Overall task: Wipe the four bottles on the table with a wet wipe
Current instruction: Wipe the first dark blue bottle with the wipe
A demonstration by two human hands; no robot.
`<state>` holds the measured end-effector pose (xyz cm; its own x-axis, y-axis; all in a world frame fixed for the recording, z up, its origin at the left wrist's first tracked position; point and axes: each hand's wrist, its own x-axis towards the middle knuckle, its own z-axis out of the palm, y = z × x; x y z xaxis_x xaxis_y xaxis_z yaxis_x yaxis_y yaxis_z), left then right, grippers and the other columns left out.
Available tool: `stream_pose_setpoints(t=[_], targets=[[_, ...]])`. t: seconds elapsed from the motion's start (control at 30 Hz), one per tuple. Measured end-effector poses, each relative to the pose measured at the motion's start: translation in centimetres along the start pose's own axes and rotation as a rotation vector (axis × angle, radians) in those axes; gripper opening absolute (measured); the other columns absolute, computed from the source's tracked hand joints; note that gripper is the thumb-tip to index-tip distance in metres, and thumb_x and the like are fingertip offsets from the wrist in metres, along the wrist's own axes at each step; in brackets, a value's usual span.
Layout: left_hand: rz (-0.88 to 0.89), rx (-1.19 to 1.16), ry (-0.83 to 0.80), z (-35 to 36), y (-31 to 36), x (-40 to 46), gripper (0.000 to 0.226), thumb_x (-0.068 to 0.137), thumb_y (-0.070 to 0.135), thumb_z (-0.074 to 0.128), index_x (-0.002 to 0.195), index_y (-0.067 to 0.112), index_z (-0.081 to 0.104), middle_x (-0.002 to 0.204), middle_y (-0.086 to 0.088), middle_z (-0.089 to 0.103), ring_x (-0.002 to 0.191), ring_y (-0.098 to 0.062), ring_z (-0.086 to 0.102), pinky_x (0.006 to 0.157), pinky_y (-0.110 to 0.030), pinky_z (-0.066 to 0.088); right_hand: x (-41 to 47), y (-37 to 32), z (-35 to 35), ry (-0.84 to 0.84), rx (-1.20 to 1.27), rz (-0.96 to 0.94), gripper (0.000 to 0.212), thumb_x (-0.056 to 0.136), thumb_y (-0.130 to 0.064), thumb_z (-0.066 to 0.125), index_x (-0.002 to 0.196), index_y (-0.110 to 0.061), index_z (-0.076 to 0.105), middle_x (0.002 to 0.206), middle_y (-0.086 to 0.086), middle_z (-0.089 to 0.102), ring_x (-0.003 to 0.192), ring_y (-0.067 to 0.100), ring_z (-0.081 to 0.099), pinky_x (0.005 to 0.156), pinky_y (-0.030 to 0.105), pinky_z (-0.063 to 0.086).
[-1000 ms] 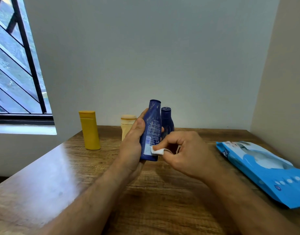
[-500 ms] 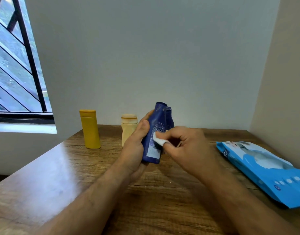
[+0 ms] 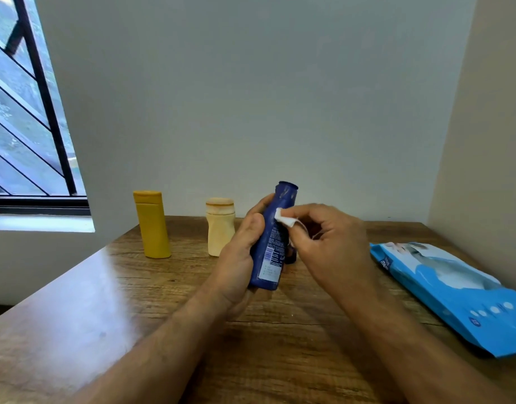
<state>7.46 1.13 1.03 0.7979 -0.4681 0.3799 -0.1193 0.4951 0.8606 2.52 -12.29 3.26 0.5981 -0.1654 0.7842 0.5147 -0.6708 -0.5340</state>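
My left hand (image 3: pixel 239 255) grips a tall blue bottle (image 3: pixel 273 249), lifted off the wooden table (image 3: pixel 134 301) and tilted to the right. My right hand (image 3: pixel 326 243) pinches a small white wet wipe (image 3: pixel 284 218) and presses it against the bottle's upper part. A second dark blue bottle (image 3: pixel 291 256) stands behind, mostly hidden by the held bottle and my right hand. A yellow bottle (image 3: pixel 152 224) stands upright at the back left. A pale cream bottle (image 3: pixel 220 225) stands to its right.
A blue pack of wet wipes (image 3: pixel 452 290) lies flat at the table's right side, next to the right wall. A barred window (image 3: pixel 26 112) is at the left. The wall runs close behind the bottles.
My right hand has slid the wipe up the blue bottle, from near its base to near its cap. The bottle has tilted further to the right in my left hand.
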Motion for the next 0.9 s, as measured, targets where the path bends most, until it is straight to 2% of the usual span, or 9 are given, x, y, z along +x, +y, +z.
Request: stream_pose_setpoints(t=[0.13,0.23,0.33,0.43,0.53,0.6,0.67,0.77,0.9], targets=[[0.017,-0.075,0.051,-0.5,0.5,0.0,0.042,0.105,0.036,0.033,0.143,0.028,0.050,0.133,-0.009,0.066,0.123,-0.032,0.063,0.100,-0.047,0.052,-0.5,-0.2,0.5,-0.253,-0.051,-0.095,0.015,0.084,-0.024,0.074,0.099,-0.026,0.075,0.089,-0.016,0.069,0.077,0.001,0.063,0.063,0.011,0.049],[0.040,-0.079,0.064,-0.8,0.7,0.2,0.042,0.109,0.034,0.027,0.142,0.027,0.051,0.129,-0.011,0.069,0.115,-0.032,0.066,0.100,-0.049,0.052,-0.8,-0.3,0.8,-0.350,-0.049,-0.179,0.016,0.081,-0.023,0.075,0.097,-0.024,0.076,0.089,-0.015,0.070,0.078,0.004,0.064,0.066,0.013,0.051],[0.022,-0.074,0.055,-0.6,0.7,0.1,0.042,0.105,0.033,0.033,0.142,0.027,0.051,0.131,-0.010,0.068,0.117,-0.030,0.065,0.097,-0.044,0.055,-0.7,-0.3,0.8,-0.265,-0.103,-0.176,0.017,0.084,-0.028,0.072,0.100,-0.026,0.075,0.089,-0.016,0.069,0.078,0.001,0.062,0.066,0.011,0.050],[-0.006,-0.043,0.038,-0.4,0.6,0.0,0.044,0.100,0.034,0.038,0.141,0.027,0.054,0.133,-0.008,0.066,0.119,-0.029,0.064,0.092,-0.040,0.057,-0.2,-0.2,0.6,-0.023,-0.067,-0.085,0.016,0.087,-0.026,0.069,0.102,-0.026,0.073,0.088,-0.014,0.067,0.080,0.002,0.062,0.067,0.012,0.051],[-0.013,-0.018,0.021,-0.3,0.4,-0.1,0.046,0.094,0.039,0.043,0.136,0.030,0.059,0.131,-0.007,0.067,0.108,-0.025,0.066,0.082,-0.037,0.057,0.1,-0.2,0.4,0.118,-0.034,-0.053,0.017,0.089,-0.023,0.069,0.105,-0.027,0.073,0.088,-0.013,0.065,0.082,0.002,0.061,0.070,0.008,0.048],[-0.007,-0.022,0.033,-0.3,0.3,-0.1,0.046,0.094,0.039,0.044,0.137,0.031,0.059,0.131,-0.006,0.068,0.110,-0.028,0.066,0.084,-0.039,0.057,0.0,-0.3,0.3,0.080,0.002,-0.031,0.018,0.089,-0.027,0.067,0.106,-0.028,0.073,0.088,-0.014,0.065,0.082,0.003,0.061,0.068,0.010,0.050],[0.003,-0.071,0.048,-0.3,0.3,0.0,0.047,0.095,0.037,0.043,0.139,0.028,0.055,0.132,-0.007,0.067,0.119,-0.031,0.064,0.092,-0.042,0.057,-0.2,-0.5,0.3,-0.082,0.018,-0.013,0.018,0.089,-0.033,0.067,0.104,-0.028,0.074,0.087,-0.015,0.066,0.079,0.004,0.063,0.066,0.015,0.054],[0.043,-0.153,0.098,-0.6,0.6,0.2,0.043,0.098,0.035,0.042,0.139,0.030,0.054,0.130,-0.009,0.068,0.111,-0.029,0.069,0.092,-0.044,0.058,-0.7,-0.6,0.8,-0.336,0.062,0.066,0.020,0.085,-0.031,0.070,0.105,-0.028,0.075,0.090,-0.015,0.070,0.082,0.002,0.065,0.067,0.014,0.054],[0.068,-0.152,0.115,-0.8,0.8,0.3,0.037,0.106,0.032,0.035,0.138,0.033,0.054,0.129,-0.007,0.069,0.109,-0.028,0.070,0.093,-0.049,0.057,-0.6,-0.8,0.9,-0.263,0.419,0.331,0.012,0.085,-0.025,0.070,0.096,-0.025,0.075,0.086,-0.006,0.075,0.078,0.008,0.071,0.060,0.019,0.056]])
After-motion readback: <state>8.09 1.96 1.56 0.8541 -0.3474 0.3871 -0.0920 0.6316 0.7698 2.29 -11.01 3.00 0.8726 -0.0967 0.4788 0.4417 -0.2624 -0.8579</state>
